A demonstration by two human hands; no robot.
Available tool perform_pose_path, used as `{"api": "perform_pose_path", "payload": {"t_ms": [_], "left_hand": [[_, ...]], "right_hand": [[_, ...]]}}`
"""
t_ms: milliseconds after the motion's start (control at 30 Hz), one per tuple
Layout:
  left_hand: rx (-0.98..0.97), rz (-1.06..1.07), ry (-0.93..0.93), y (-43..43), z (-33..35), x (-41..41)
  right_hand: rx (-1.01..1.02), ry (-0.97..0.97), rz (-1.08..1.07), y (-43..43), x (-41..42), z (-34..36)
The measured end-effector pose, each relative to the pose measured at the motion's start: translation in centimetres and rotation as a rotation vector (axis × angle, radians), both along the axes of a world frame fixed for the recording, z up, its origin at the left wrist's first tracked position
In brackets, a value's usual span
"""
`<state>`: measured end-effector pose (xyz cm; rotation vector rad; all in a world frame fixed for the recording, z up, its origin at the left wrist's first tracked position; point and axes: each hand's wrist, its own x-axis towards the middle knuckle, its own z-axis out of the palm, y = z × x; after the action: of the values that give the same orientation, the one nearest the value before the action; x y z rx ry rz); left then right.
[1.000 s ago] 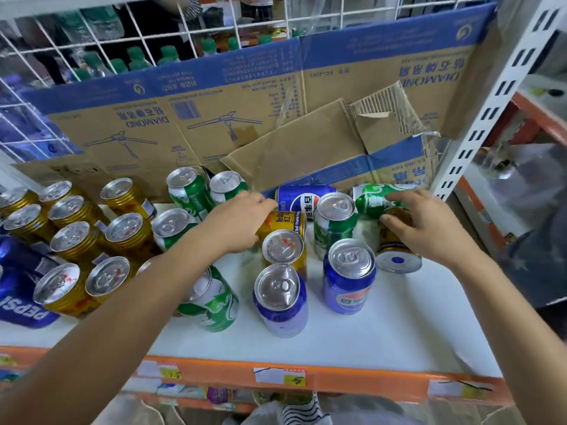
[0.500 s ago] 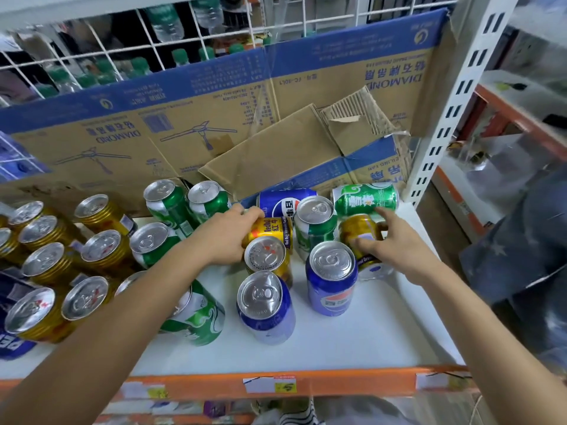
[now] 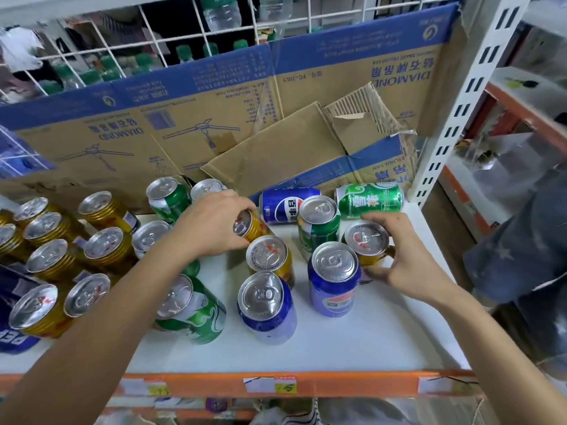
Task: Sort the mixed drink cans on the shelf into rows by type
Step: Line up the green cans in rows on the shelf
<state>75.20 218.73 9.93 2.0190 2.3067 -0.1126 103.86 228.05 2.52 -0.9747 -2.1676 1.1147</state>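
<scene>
A tall green aluminium can [image 3: 319, 228] stands upright near the middle of the white shelf board [image 3: 383, 332]. Just left of it, the person's left hand [image 3: 214, 231] has its fingers curled round the top of a tilted gold ribbed can [image 3: 250, 225], whose lid leans toward the camera. Just right of the green can, the right hand [image 3: 402, 262] clasps an upright gold can [image 3: 366, 240], with the thumb low on the near side and the fingers round the far side.

In front of the green can and to its left stands a third gold can [image 3: 268, 256], close under the tilted one. Two upright blue cola cans [image 3: 333, 280] [image 3: 267, 305] crowd the space in front of it, the first right beside the clasped gold can. Behind it, a blue can lying on its side [image 3: 283, 207] and a green can lying on its side [image 3: 369, 199] rest against a flattened brown-and-blue cardboard box [image 3: 214, 118].

Far to its left is a cluster of upright gold cans [image 3: 52, 259]. More green cans [image 3: 167, 196] stand between that cluster and the marker can, some under the left forearm. To its right rises a white slotted shelf post [image 3: 454, 102].
</scene>
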Motion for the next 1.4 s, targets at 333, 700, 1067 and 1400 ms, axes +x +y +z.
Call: {"api": "perform_pose_path", "payload": {"t_ms": [333, 700, 1067, 1400], "left_hand": [[-0.269, -0.065, -0.005, 2.9, 1.4, 0.2], [-0.319, 0.069, 0.017, 8.1, 0.5, 0.9], [-0.368, 0.177, 0.074, 10.3, -1.8, 2.3], [-0.270, 0.228, -0.045, 9.6, -1.6, 1.9]], "right_hand": [[-0.093, 0.060, -0.006, 3.5, 0.1, 1.3], [0.522, -0.507, 0.057, 9.1, -3.0, 1.2], [0.720, -0.647, -0.178, 8.8, -5.2, -2.4], [0.665, -0.321, -0.155, 8.5, -3.7, -3.4]]}}
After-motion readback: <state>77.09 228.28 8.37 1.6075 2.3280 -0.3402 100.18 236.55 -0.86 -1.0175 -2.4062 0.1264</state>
